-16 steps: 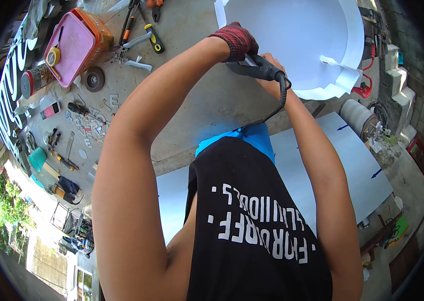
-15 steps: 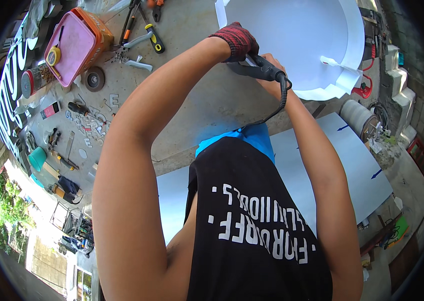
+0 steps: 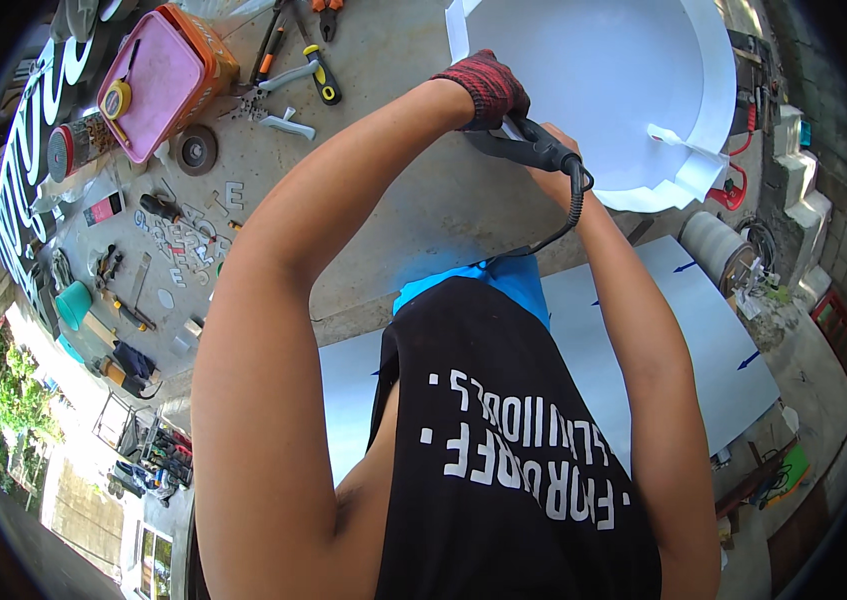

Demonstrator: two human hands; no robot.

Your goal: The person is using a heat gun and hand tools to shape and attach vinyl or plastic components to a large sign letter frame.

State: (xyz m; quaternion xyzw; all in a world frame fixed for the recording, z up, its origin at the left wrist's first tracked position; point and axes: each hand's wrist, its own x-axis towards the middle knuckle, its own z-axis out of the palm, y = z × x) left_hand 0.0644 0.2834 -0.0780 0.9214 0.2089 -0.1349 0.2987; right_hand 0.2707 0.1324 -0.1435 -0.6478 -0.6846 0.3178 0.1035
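My left hand (image 3: 488,88), in a red and black knit glove, has its fingers curled beside the near-left edge of a large round white piece (image 3: 603,85) with a raised white rim. What those fingers pinch is hidden. Close against it, my right hand (image 3: 555,140) is bare and mostly behind a black corded tool (image 3: 533,150), which it appears to grip. The tool's working end is out of sight. Its cord (image 3: 575,205) loops down toward my waist. A small white tab (image 3: 661,133) stands inside the rim at the right.
Across the grey worktop (image 3: 383,225) at left lie a yellow-black screwdriver (image 3: 323,78), a tape roll (image 3: 196,150) and loose cut-out letters (image 3: 183,235). A pink-lidded orange basket (image 3: 153,85) stands at far left. White sheets (image 3: 688,340) lie beside me, with a grey cylinder (image 3: 718,245) at right.
The view has shifted slightly, so the table things sit a little further right and lower. Both hands keep nearly the same pose at the rim, with the tool still between them.
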